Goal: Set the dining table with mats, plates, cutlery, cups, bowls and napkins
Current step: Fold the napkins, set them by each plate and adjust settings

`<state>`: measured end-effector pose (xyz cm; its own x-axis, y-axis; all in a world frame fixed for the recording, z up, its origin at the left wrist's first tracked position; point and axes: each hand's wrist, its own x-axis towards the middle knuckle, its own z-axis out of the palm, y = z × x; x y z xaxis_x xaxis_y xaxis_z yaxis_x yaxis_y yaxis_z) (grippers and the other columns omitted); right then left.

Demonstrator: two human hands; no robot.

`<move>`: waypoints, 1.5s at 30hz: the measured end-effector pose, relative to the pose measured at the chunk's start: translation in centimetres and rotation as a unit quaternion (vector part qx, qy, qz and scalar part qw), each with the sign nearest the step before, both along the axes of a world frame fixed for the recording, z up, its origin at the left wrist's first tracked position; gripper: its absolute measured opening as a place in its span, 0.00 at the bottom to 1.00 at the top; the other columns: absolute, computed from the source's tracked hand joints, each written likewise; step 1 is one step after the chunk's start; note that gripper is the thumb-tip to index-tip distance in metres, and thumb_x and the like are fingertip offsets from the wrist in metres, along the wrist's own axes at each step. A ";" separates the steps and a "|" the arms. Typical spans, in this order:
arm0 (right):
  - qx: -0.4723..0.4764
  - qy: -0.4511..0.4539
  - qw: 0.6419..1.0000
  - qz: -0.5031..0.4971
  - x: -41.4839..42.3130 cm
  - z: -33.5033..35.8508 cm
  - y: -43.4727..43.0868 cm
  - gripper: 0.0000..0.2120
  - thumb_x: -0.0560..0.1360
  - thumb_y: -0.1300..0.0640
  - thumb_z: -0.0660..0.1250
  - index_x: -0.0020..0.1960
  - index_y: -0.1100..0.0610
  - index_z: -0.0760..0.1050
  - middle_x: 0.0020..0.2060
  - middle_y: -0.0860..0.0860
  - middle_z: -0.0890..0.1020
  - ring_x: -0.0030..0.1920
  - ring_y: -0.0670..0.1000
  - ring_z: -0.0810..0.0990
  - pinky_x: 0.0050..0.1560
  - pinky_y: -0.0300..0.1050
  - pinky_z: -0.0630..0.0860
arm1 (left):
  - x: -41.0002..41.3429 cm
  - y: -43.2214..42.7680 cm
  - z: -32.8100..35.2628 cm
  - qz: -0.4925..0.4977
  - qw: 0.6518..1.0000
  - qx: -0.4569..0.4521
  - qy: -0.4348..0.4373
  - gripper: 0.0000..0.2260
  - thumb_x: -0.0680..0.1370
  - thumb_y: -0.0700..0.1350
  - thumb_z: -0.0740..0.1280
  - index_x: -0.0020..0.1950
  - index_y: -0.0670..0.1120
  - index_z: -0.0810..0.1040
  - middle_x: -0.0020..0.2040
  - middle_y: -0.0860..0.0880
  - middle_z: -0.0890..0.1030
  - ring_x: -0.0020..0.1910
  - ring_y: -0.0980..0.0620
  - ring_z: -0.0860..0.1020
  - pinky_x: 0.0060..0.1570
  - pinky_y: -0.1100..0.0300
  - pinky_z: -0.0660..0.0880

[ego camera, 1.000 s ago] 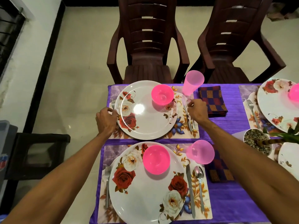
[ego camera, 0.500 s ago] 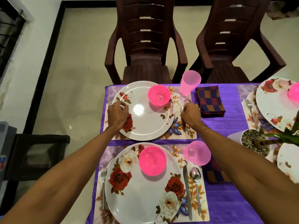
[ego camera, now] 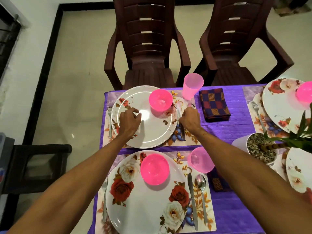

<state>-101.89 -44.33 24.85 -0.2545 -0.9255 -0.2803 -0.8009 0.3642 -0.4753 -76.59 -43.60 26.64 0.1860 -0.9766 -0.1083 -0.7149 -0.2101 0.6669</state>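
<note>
The far floral plate (ego camera: pixel 152 132) lies on its floral mat (ego camera: pixel 185 139) with a pink bowl (ego camera: pixel 160 102) on it. My left hand (ego camera: pixel 130 120) rests on this plate's left half, fingers loosely curled, holding nothing. My right hand (ego camera: pixel 190 119) is curled round the cutlery (ego camera: pixel 178 108) just right of the plate; most of it is hidden by the hand. A pink cup (ego camera: pixel 192 86) and a checked napkin (ego camera: pixel 214 103) stand beyond. A fork (ego camera: pixel 110 122) lies left of the plate.
The near setting holds a floral plate (ego camera: pixel 143 208), pink bowl (ego camera: pixel 154 168), pink cup (ego camera: pixel 200 159), knife (ego camera: pixel 192 200), spoon (ego camera: pixel 201 188) and fork (ego camera: pixel 104 196). A potted plant (ego camera: pixel 261 149) and more plates (ego camera: pixel 283 105) sit right. Two brown chairs (ego camera: pixel 146 48) face the table.
My left hand has slid from the far plate's left rim onto the plate. My right hand stays on the cutlery and has drawn closer to the plate's right edge.
</note>
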 end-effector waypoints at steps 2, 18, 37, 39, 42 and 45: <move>0.000 -0.010 1.000 -0.012 -0.1 -0.3 0.1 0.05 0.69 0.66 0.71 0.40 0.63 0.75 0.35 0.55 0.77 0.39 0.56 0.77 0.34 0.42 0.66 | -0.1 0.0 -0.1 0.002 1.000 0.003 0.001 0.13 0.78 0.47 0.71 0.59 0.42 0.81 0.46 0.43 0.85 0.42 0.50 0.81 0.47 0.57 0.76; 0.003 -0.012 1.000 -0.001 -0.5 -1.0 0.3 0.06 0.68 0.63 0.75 0.42 0.62 0.79 0.37 0.56 0.82 0.39 0.55 0.81 0.39 0.53 0.83 | -1.0 0.4 -0.5 0.004 1.000 0.012 -0.001 0.13 0.78 0.46 0.71 0.60 0.42 0.81 0.49 0.42 0.85 0.45 0.49 0.81 0.51 0.62 0.68; -0.044 -0.015 0.996 -0.075 -3.3 -0.8 0.1 0.01 0.74 0.66 0.71 0.44 0.63 0.81 0.38 0.56 0.84 0.41 0.56 0.83 0.45 0.52 0.82 | -2.0 -0.2 -0.8 -0.003 1.000 0.027 -0.001 0.13 0.78 0.46 0.70 0.60 0.42 0.81 0.46 0.43 0.84 0.43 0.51 0.78 0.46 0.58 0.70; -0.045 -0.016 0.996 -0.074 -2.9 -0.8 0.2 0.01 0.74 0.65 0.71 0.44 0.63 0.82 0.39 0.57 0.84 0.41 0.56 0.83 0.44 0.52 0.82 | -1.9 -0.2 -0.8 -0.005 1.000 0.023 0.005 0.13 0.78 0.46 0.70 0.60 0.41 0.81 0.45 0.43 0.84 0.42 0.50 0.79 0.46 0.58 0.72; -0.050 -0.011 0.996 -0.070 -2.5 -0.8 0.5 0.02 0.74 0.65 0.71 0.44 0.64 0.82 0.38 0.58 0.84 0.40 0.58 0.83 0.44 0.53 0.82 | -1.7 -0.3 -0.9 -0.008 1.000 0.021 0.012 0.13 0.78 0.46 0.71 0.59 0.41 0.81 0.44 0.43 0.85 0.43 0.47 0.82 0.49 0.54 0.78; -0.050 -0.014 0.996 -0.069 -2.4 -1.0 0.5 0.02 0.74 0.65 0.72 0.45 0.63 0.82 0.38 0.57 0.84 0.39 0.56 0.83 0.43 0.55 0.83 | -1.8 -0.3 -0.8 -0.008 1.000 0.023 0.005 0.13 0.78 0.46 0.70 0.60 0.41 0.81 0.45 0.43 0.85 0.42 0.50 0.80 0.49 0.58 0.73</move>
<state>-104.32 -43.79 23.90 -0.3741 -0.9061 -0.1976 -0.7331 0.4195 -0.5353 -78.37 -43.88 25.88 0.1694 -0.9734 -0.1543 -0.7117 -0.2292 0.6641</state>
